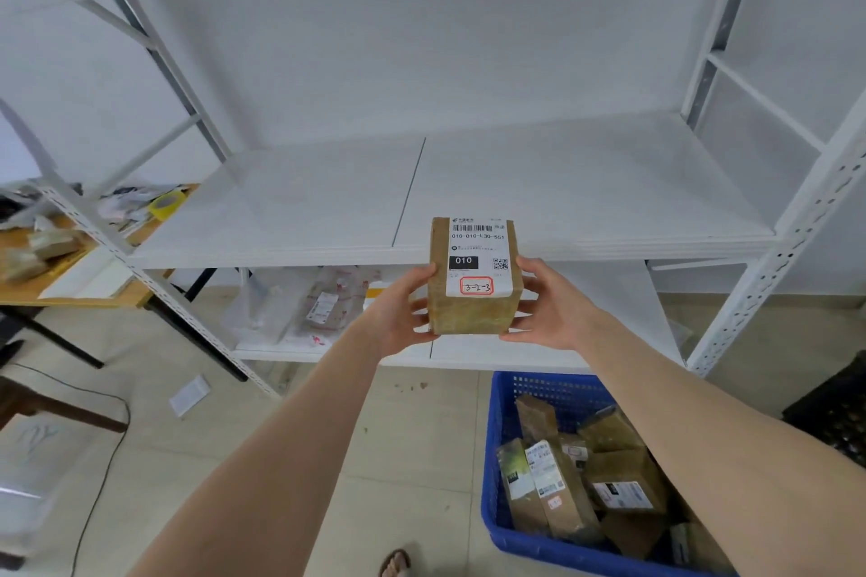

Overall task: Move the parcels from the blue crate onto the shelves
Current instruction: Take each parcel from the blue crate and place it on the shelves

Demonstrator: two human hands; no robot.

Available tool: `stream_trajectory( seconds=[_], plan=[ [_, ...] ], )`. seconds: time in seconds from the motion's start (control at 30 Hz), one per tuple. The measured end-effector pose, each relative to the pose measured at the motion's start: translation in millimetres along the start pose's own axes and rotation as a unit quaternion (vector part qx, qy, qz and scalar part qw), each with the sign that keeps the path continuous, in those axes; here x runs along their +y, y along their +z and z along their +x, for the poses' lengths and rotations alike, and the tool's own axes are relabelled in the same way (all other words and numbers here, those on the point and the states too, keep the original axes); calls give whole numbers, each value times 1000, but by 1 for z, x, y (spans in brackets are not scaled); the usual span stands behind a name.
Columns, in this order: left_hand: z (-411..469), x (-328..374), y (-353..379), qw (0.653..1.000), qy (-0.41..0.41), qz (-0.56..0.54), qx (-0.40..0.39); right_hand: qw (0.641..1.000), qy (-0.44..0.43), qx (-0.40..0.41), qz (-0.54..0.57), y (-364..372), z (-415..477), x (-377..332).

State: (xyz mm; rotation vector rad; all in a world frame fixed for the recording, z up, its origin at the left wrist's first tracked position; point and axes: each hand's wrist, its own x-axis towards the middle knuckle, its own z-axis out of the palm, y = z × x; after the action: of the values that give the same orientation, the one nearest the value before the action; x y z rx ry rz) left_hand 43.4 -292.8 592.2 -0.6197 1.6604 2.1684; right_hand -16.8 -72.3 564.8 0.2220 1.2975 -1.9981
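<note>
Two hands hold one brown parcel (473, 281) in the air, in front of the edge of the white middle shelf (586, 183). Left hand (403, 312) grips the parcel's left side, thumb on the upper edge, fingers curled under. Right hand (550, 305) grips the right side the same way. Both arms are stretched forward.

Parcel upright, its white label (475, 255) facing the person: barcode on top, a black "010" block, and "3-2-3" handwritten inside a red frame at the bottom. It touches neither shelf.

Blue crate (553, 389) sits on the tiled floor, lower right, just before the rack. Several more brown parcels (623, 478) lie jumbled inside it, some on end, some flat, most with labels.

Lower shelf (618, 309): clear plastic bags (323, 305) with red print lie at its left end.

Left of the rack: a wooden table (28, 293) with papers, small boxes and a yellow tape roll (166, 204). A white sheet (190, 394) lies on the floor near the rack's front leg; a black cable (105, 459) trails beside it. A sandalled toe (396, 563) shows at the bottom edge.
</note>
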Motion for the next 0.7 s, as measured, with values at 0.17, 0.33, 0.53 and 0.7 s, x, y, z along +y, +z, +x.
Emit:
stream_trajectory(
  seconds=[0.17,0.33,0.53,0.7],
  plan=[
    [21,20,-37,1000,0,9,-18,1000,-7,9,12,28,28,-1],
    [54,52,-86,998,-13,28,-54,999,-22,43,22,68,69,-1],
    [88,90,-147,995,-34,42,-86,995,-35,73,51,121,113,2],
    [103,112,-170,988,-48,101,-103,992,-59,90,62,144,127,5]
  ],
)
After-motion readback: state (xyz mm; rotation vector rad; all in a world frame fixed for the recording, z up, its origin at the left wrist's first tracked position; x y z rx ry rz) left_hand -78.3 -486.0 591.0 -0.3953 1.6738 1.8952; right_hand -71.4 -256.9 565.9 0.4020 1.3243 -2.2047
